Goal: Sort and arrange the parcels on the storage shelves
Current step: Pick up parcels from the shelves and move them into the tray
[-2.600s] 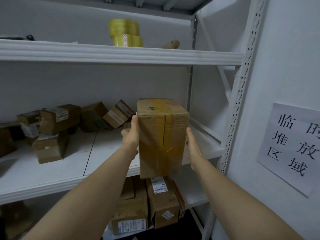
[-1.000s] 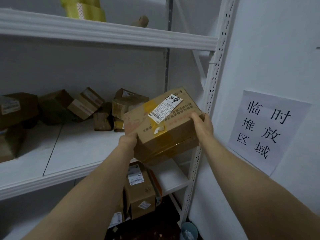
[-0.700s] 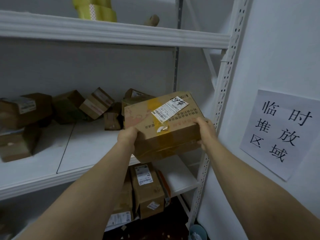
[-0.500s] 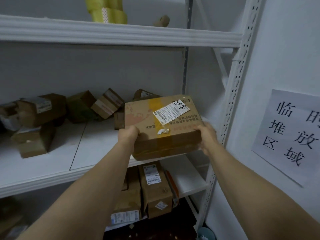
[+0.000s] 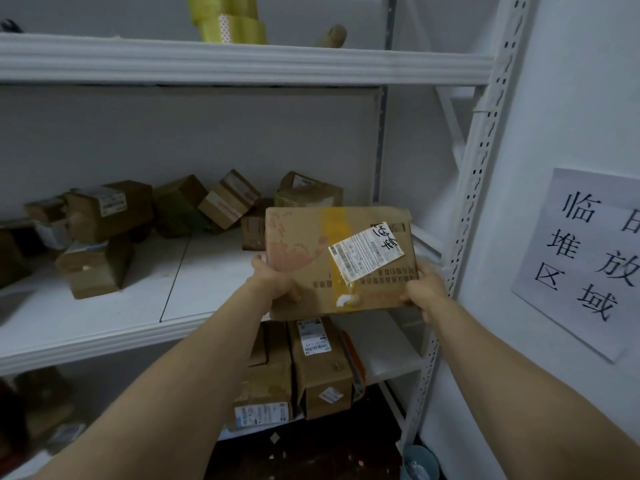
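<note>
Both hands clamp one parcel [image 5: 332, 261], left hand [image 5: 273, 282] and right hand [image 5: 424, 289] at its near corners, label up for reading, over the middle shelf [image 5: 104, 327] edge. Beyond, jumbled parcels [image 5: 221, 202] await sorting; whether it touches the shelf is unclear.
</note>
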The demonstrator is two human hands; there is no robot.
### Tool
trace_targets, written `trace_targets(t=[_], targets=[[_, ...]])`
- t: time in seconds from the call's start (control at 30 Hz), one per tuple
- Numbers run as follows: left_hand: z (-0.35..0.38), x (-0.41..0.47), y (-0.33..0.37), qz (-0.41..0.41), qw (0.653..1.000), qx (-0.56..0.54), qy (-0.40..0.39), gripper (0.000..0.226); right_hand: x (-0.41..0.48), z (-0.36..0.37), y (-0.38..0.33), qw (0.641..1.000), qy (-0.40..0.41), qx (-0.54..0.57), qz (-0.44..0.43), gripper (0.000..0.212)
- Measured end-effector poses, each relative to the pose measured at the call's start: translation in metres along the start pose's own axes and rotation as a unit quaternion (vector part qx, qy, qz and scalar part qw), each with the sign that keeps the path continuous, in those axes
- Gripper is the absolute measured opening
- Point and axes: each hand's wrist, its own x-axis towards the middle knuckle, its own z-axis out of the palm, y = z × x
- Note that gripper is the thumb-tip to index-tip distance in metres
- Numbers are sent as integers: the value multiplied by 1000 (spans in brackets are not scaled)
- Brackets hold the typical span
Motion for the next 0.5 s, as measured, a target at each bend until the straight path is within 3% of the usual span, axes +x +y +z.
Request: trace_targets(t=[0.1, 0.13, 0.23, 0.3, 0.37, 0.5], targets=[[3, -1, -12, 10, 998, 55, -28, 114, -4, 0, 8, 999, -1, 19, 37, 37], [3, -6, -13, 9, 998, 61, -33, 104, -4, -1, 9, 998, -4, 31, 59, 32], [2, -22, -12, -32, 998, 4, -46, 31, -4, -5, 12, 989, -42, 79, 114, 51], [-3, -26, -13, -78, 992, -80, -62, 21, -6, -5, 15, 986, -53, 82, 132, 76], [-11, -22, -12, -114, 973, -179, -91, 36, -11, -1, 18, 985, -43, 94, 139, 100], [-22, -13, -5, -135, 956, -234, -115, 102, -15, 5, 24, 975, -25, 148, 162, 105]])
